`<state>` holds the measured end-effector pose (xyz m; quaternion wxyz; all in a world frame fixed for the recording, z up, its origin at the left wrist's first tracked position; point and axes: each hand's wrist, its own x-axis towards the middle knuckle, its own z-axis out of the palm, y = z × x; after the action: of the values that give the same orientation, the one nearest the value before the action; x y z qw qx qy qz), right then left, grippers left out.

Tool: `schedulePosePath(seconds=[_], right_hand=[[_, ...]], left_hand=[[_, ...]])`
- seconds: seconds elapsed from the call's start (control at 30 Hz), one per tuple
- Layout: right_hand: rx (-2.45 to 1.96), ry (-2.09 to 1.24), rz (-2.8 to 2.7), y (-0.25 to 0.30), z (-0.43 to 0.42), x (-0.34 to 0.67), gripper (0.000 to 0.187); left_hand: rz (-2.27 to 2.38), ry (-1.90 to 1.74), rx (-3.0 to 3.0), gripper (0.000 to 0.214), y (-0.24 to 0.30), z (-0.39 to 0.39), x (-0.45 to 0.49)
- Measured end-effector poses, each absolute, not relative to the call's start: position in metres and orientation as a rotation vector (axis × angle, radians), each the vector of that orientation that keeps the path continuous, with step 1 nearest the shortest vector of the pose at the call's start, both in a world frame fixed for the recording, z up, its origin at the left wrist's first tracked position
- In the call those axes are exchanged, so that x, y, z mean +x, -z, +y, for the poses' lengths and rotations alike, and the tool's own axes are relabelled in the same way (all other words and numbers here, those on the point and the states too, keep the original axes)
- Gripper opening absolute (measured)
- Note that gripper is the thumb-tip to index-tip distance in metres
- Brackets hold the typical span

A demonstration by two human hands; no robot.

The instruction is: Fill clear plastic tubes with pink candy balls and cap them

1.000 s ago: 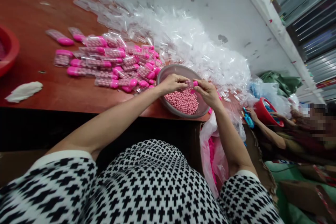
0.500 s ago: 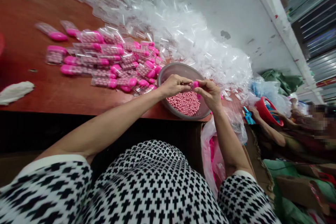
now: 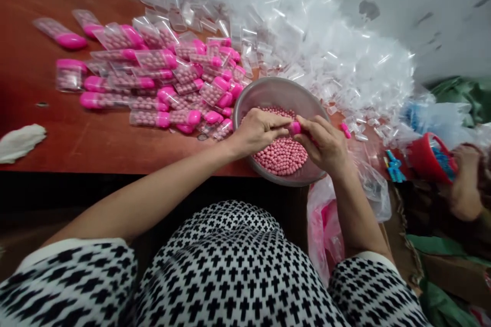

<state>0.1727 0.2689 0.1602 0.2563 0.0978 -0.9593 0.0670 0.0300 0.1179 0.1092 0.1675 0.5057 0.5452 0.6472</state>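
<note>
Over a grey bowl [image 3: 253, 93] of small pink beads [image 3: 284, 156], my two hands meet. My right hand [image 3: 326, 144] pinches a pink cap [image 3: 295, 128] between thumb and fingers. The fingers of my left hand [image 3: 255, 132] are closed just beside the cap, on what looks like a small clear plastic container, mostly hidden by the fingers. To the left of the bowl lies a pile of clear containers filled with pink beads [image 3: 148, 118], each with a bright pink cap.
Empty clear containers [image 3: 291, 30] are heaped behind the bowl along the wall. A white cloth [image 3: 21, 144] lies at the table's left. Pink pieces fill a plastic bag [image 3: 326, 225] below the edge. At right are blue pieces [image 3: 394, 167], a red basket [image 3: 425, 158] and another person's arm [image 3: 466, 184].
The view has turned downward and moved closer. My hands stay together over the bowl, the cap still between them. The other person's hand has left the blue pieces' side.
</note>
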Motion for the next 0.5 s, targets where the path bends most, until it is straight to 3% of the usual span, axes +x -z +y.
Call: schedulePosePath(seconds=[0.1,0.2,0.3,0.43,0.5], right_hand=[[0.311,-0.156,-2.609,-0.156,0.271,0.169,0.032],[0.232,-0.353,-2.602,-0.152,0.272,0.159,0.032],[0.042,-0.763,-2.499,-0.149,0.272,0.154,0.036],[-0.175,-1.53,-2.227,-0.144,0.277,0.16,0.06],[-0.267,-1.797,-2.047,-0.14,0.281,0.163,0.059]], left_hand=[[1.659,-1.792,1.432,0.012,-0.109,0.115,0.031],[1.636,-1.837,1.253,0.009,-0.11,0.115,0.029],[1.478,-1.904,0.997,0.02,-0.11,0.118,0.026],[1.267,-1.958,0.705,0.043,-0.111,0.123,0.022],[1.293,-1.952,0.703,0.044,-0.112,0.124,0.023]])
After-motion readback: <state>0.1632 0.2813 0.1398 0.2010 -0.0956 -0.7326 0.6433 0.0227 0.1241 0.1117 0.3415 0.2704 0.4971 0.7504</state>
